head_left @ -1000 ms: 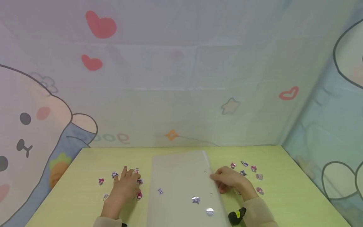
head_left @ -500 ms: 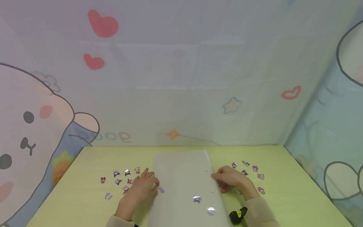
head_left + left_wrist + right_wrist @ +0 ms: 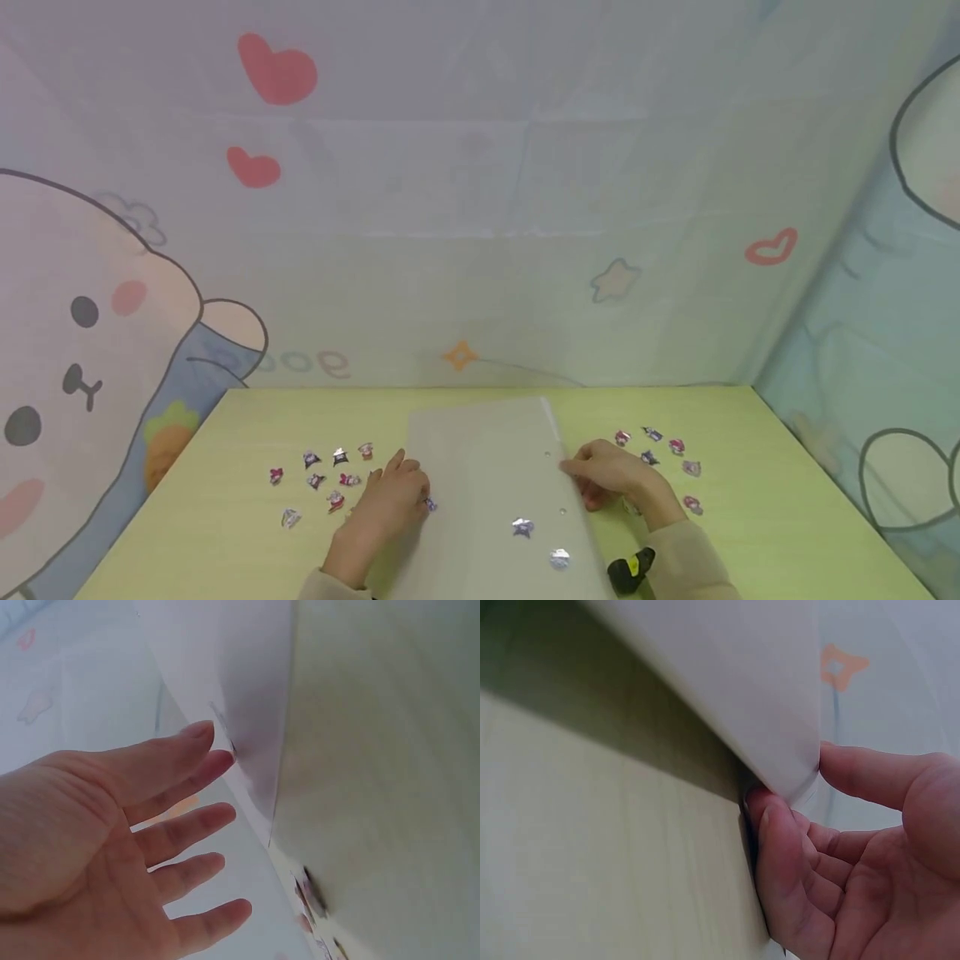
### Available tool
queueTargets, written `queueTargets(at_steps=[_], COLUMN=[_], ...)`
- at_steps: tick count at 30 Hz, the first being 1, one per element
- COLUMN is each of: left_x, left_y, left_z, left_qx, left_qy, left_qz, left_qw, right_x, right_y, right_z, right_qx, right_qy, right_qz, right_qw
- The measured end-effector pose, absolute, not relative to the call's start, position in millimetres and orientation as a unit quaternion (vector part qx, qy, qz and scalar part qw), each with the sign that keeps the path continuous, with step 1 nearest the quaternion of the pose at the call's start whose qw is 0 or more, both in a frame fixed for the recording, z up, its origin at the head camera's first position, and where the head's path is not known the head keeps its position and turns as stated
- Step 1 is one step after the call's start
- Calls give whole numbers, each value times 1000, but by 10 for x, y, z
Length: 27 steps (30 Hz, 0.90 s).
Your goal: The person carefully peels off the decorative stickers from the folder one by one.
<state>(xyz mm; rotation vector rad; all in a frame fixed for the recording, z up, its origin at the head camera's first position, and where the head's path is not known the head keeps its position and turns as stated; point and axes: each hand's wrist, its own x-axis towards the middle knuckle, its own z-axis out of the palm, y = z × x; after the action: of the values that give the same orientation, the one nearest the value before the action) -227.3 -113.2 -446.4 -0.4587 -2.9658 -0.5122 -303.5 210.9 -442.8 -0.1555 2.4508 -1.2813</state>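
Observation:
A large white sheet (image 3: 480, 467) with two small round spots near its right edge lies in front of me. Shiny stickers are on it: a purple star-like one (image 3: 522, 527), a round pale one (image 3: 559, 559) and a small purple one (image 3: 431, 504). My left hand (image 3: 393, 497) is over the sheet's left edge, index fingertip right at the small purple sticker. In the left wrist view its fingers (image 3: 206, 825) are spread and fairly straight. My right hand (image 3: 606, 473) pinches the sheet's right edge; the right wrist view shows the thumb (image 3: 862, 772) on one side, curled fingers below.
Several small cartoon stickers (image 3: 315, 481) are scattered on the yellow table (image 3: 247, 433) left of the sheet. More stickers (image 3: 677, 447) lie to its right. A black and yellow device (image 3: 630, 571) sits at my right wrist. A printed cloth (image 3: 420, 208) hangs behind.
My left hand has moved right, from the loose stickers to the small purple sticker on the sheet's left side. My right hand keeps its pinch on the sheet's edge.

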Motion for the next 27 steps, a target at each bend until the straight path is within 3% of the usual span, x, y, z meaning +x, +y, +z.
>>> queueTargets(at_steps=[27], left_x=[-2298], left_y=[-1001], left_z=[-4472], left_qx=[-99], left_qy=[-984], left_qz=[-142], left_qw=[45], right_x=[-3053], right_y=[2105], right_z=[-4432], right_qx=[-53], right_qy=[867], right_qz=[-457], right_qw=[190])
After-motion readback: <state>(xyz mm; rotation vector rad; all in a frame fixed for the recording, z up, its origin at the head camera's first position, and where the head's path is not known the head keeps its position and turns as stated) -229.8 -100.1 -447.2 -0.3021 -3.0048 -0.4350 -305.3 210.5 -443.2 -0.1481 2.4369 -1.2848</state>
